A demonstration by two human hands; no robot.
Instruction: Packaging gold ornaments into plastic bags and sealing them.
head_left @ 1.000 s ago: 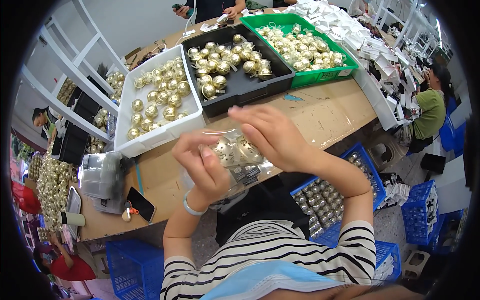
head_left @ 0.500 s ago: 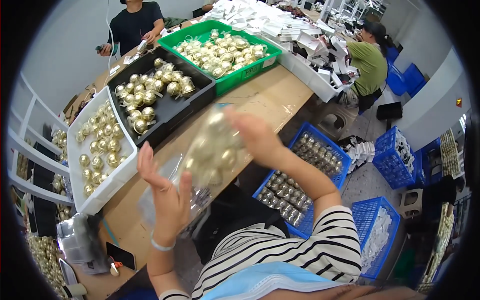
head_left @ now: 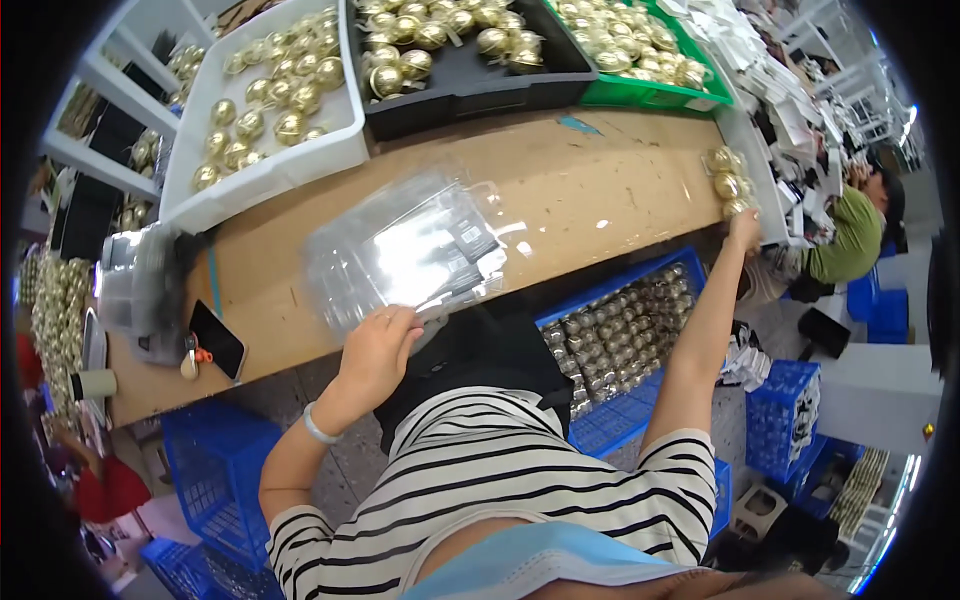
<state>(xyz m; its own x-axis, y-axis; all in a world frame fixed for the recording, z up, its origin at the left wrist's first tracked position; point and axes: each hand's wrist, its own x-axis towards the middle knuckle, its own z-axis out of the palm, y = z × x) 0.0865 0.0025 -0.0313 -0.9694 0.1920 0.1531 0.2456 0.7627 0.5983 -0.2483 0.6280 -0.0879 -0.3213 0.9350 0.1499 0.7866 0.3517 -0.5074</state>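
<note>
At the table's far right end my right hand (head_left: 743,232) is closed on the near end of a clear bag of gold balls (head_left: 730,184), next to the white bin's wall. My left hand (head_left: 382,348) is by the front edge of the table, its fingers closed at the lower edge of some clear plastic bags (head_left: 400,245). These bags lie flat and overlapping, with strong glare on them. Behind them, loose gold balls fill parts of a white tray (head_left: 178,208), a black tray (head_left: 480,98) and a green tray (head_left: 655,95).
A phone (head_left: 217,340) and orange-handled scissors (head_left: 200,356) lie at the left. Below the table edge stands a blue crate (head_left: 620,425) holding rows of bagged balls. White boxes (head_left: 790,110) are heaped at the right, where a person in green (head_left: 845,240) sits.
My right hand has carried the bag of gold balls to the table's far right end. My left hand has come down to the clear plastic bags. The view has turned.
</note>
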